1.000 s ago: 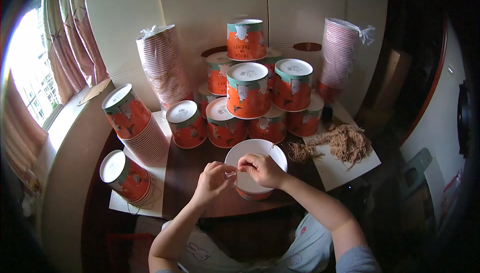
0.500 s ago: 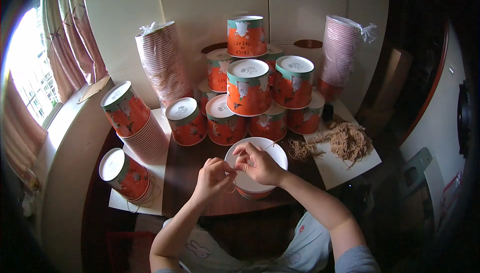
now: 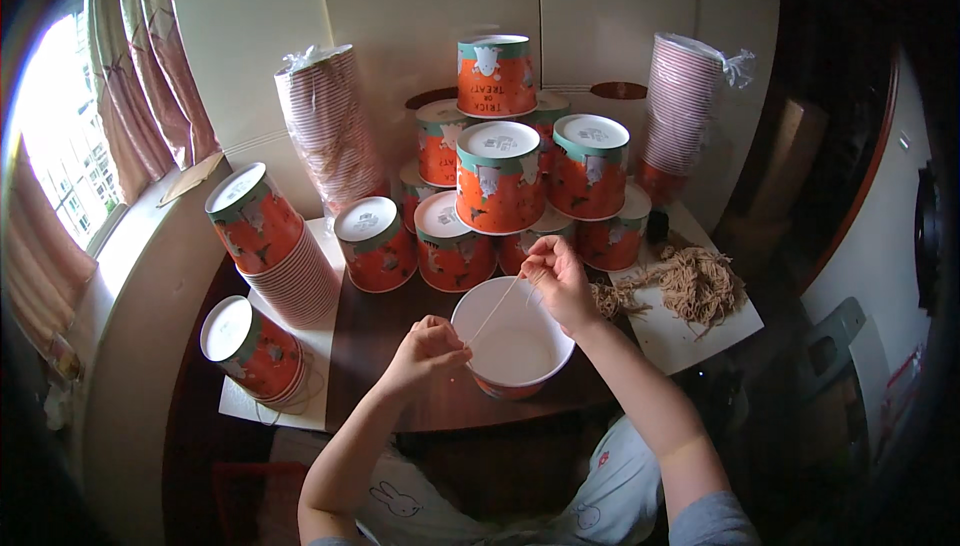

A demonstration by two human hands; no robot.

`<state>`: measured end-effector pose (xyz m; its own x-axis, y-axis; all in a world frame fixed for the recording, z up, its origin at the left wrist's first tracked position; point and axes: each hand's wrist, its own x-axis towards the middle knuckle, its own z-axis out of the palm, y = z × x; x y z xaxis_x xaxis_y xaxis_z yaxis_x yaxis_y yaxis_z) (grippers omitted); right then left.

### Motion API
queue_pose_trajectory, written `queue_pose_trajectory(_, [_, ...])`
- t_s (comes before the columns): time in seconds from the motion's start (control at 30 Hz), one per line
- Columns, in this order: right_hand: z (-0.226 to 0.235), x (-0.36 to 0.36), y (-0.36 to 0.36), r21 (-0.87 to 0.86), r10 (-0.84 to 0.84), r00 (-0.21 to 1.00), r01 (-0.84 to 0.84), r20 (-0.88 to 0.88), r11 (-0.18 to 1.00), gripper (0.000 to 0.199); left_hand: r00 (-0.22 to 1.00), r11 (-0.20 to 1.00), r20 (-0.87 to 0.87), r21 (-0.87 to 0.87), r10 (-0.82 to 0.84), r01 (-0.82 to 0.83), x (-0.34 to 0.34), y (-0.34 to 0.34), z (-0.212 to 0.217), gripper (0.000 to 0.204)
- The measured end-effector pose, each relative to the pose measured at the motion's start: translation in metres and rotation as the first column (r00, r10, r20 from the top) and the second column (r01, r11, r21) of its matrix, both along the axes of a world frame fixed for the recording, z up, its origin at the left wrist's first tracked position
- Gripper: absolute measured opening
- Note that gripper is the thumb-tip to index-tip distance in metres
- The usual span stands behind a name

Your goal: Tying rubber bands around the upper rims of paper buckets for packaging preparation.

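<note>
- Since a second ago both hands have drawn apart: the right hand (image 3: 562,281) has risen above the far rim of the open paper tub, while the left hand (image 3: 428,346) sits lower at the near-left rim, so the string (image 3: 497,308) between them now runs taut where it was bunched close before.
- Right hand: fingertips pressed together in a pinch on the upper end of the string, held high so the line slopes down across the tub's mouth.
- Left hand: curled, thumb and fingers pinching the lower end right at the rim (whether the string passes through a hole there is too small to tell).
- Open paper tub (image 3: 512,338): upright, white inside, orange outside, standing on the dark desk (image 3: 380,346) right in front of the person, close enough for both hands to work over it.
- Loose heap of tan strings (image 3: 690,284): lies on a white sheet (image 3: 700,341) just beside the right hand, within easy reach.
- Pyramid of orange tubs (image 3: 500,186): stacked upside down at the back of the desk, against the wall, out of the working area.
- Nested stack of orange tubs (image 3: 268,246) leans on the left, with a second short stack (image 3: 245,346) nearer; two wrapped sleeves of striped cups (image 3: 330,126) flank the pyramid.
</note>
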<state>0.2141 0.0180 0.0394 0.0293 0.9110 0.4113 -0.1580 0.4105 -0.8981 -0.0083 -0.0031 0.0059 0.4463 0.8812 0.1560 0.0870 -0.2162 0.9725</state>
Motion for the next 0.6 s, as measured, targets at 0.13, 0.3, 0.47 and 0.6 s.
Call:
queue_pose_trajectory(0.13, [-0.008,0.006,0.006,0.021,-0.034,0.999,0.034,-0.008,0.999,0.015,1.0,0.999,0.006,-0.051,-0.015,0.016,0.001,-0.006,0.012,0.01])
queue_pose_trajectory(0.3, [-0.007,0.007,0.005,0.06,-0.088,0.992,0.082,0.092,0.995,0.013,0.997,0.992,0.054,-0.111,-0.048,0.053,-0.002,-0.004,0.011,0.009])
queue_pose_trajectory(0.47, [0.002,0.003,0.001,0.102,-0.08,0.997,0.081,-0.013,0.991,0.013,0.988,0.992,0.114,-0.059,-0.107,0.114,-0.005,0.0,0.003,0.008])
queue_pose_trajectory(0.6, [0.019,-0.002,-0.009,0.193,-0.044,0.999,0.048,-0.027,0.98,0.014,0.991,0.991,-0.087,0.084,-0.102,0.109,-0.013,0.009,-0.009,0.01])
